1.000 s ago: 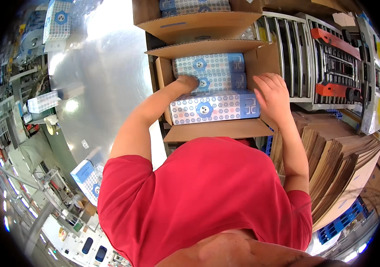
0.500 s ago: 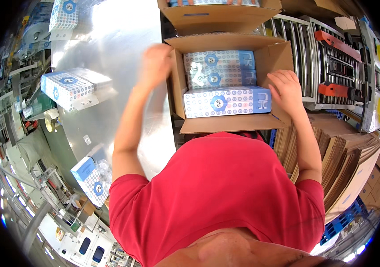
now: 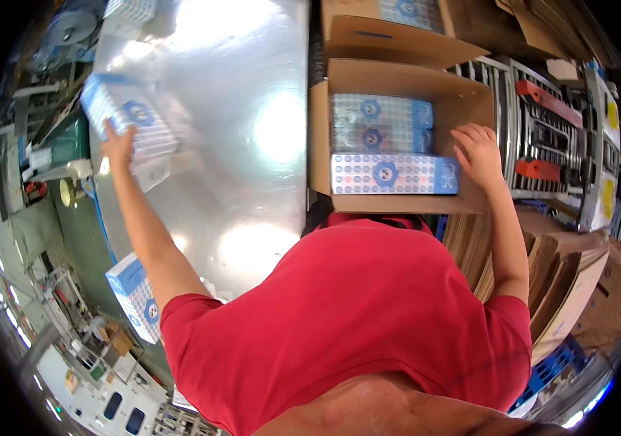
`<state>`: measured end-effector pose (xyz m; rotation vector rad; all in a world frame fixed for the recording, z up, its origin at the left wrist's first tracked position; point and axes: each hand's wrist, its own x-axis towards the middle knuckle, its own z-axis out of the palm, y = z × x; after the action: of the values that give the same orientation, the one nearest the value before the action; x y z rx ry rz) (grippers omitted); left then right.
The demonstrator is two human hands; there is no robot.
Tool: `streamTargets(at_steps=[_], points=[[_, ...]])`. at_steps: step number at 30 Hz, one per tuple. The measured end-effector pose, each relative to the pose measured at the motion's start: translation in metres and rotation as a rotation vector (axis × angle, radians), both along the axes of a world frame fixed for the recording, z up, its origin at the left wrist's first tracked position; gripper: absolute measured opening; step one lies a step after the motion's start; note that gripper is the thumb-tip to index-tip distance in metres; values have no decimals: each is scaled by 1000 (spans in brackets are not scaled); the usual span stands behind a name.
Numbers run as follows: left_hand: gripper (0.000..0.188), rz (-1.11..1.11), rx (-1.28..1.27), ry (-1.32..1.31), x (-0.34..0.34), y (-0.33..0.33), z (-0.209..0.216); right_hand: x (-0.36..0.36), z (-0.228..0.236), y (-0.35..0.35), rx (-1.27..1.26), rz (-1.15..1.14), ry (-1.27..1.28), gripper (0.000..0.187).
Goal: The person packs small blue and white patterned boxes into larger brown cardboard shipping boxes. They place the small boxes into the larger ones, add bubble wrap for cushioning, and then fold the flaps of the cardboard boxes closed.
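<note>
A blue-and-white patterned package (image 3: 139, 116) is at the far left of the metal table, tilted and smeared by motion. My left hand (image 3: 118, 144) is on its near side, fingers and thumb gripping it. To the right stands an open cardboard carton (image 3: 405, 76) holding several packages of the same pattern. The nearest package (image 3: 390, 174) sits higher, in front of two others (image 3: 379, 123). My right hand (image 3: 479, 149) is at the carton's right side, fingers loosely bent, thumb apart, with nothing in it.
The shiny metal table (image 3: 245, 182) spans the left. Another package (image 3: 134, 294) lies by its near left edge, and one more (image 3: 130, 11) at the far end. Beyond the carton is a second carton (image 3: 397, 43). A roller conveyor (image 3: 503, 87) and stacked flat cardboard (image 3: 554, 276) are at the right.
My left hand has gone from the carton's left edge out to the package on the table, which has turned. The view has shifted. My right hand stays by the carton's right side.
</note>
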<state>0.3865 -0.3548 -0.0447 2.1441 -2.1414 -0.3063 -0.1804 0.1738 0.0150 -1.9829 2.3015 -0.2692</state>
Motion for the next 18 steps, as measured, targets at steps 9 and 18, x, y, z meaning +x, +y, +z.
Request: streamTargets(at_steps=[9,18], points=[[94,-677,67,16,-145,291,72,169,21,-209,-185,663,-212,85],[65,-491,313,284,-140,278,68,206,1,-254,-67,913,-152,82]])
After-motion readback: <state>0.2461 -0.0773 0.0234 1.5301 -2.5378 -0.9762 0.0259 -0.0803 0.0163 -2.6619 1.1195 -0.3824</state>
